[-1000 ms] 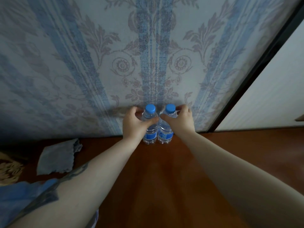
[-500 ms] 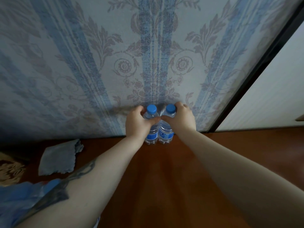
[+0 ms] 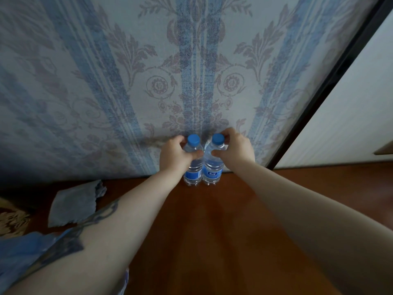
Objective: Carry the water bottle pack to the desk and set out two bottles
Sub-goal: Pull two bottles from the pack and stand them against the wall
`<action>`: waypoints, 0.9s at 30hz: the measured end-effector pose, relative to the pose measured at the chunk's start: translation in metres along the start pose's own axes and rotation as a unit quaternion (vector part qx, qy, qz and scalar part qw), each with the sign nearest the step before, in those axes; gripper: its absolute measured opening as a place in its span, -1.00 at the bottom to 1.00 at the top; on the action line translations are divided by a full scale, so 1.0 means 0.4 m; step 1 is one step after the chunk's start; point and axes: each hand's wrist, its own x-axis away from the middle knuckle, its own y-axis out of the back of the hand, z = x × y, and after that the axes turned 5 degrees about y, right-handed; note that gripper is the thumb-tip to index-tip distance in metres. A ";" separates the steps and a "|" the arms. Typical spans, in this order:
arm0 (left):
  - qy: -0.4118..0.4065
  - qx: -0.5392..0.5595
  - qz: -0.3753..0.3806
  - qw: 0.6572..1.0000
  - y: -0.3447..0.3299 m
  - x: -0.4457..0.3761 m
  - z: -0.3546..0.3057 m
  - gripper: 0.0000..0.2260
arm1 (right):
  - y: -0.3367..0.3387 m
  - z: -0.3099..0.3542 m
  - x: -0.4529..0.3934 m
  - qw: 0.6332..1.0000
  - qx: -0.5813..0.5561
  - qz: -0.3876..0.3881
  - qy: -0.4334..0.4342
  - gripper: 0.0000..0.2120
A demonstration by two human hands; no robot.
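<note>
Already both water bottles stand upright and touching at the back of the wooden desk (image 3: 212, 241), just before the patterned wallpaper (image 3: 106, 81). The left hand (image 3: 175, 155) wraps the shoulder of the left bottle (image 3: 193, 167), and the right hand (image 3: 237, 149) wraps the right bottle (image 3: 212, 167), fingers behind and thumbs in front. With each long axis vertical and each bottle directly in its own hand's grip, letting go looks like a plain outward opening, each hand drawing back toward the person.

Both bare arms reach straight out in front, close together at the far end. The left hand (image 3: 176, 155) is curled around the neck of one clear plastic water bottle with a blue cap (image 3: 192, 160). The right hand (image 3: 236, 149) is curled around the bottle beside it (image 3: 212, 165). The left forearm has a dark tattoo (image 3: 100, 216).
</note>
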 end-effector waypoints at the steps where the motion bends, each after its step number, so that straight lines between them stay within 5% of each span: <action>1: 0.000 0.000 0.000 1.000 0.000 0.001 -0.001 -0.57 | -0.001 -0.002 0.001 1.000 0.004 0.001 -0.002 -0.54; 8: 0.004 0.018 0.013 1.000 0.003 0.005 -0.003 -0.60 | -0.022 -0.005 -0.004 0.996 -0.035 -0.008 -0.076 -0.44; 27: -0.015 -0.031 0.056 0.998 0.006 -0.002 0.001 -0.56 | -0.007 -0.008 -0.015 0.999 -0.004 0.030 -0.041 -0.53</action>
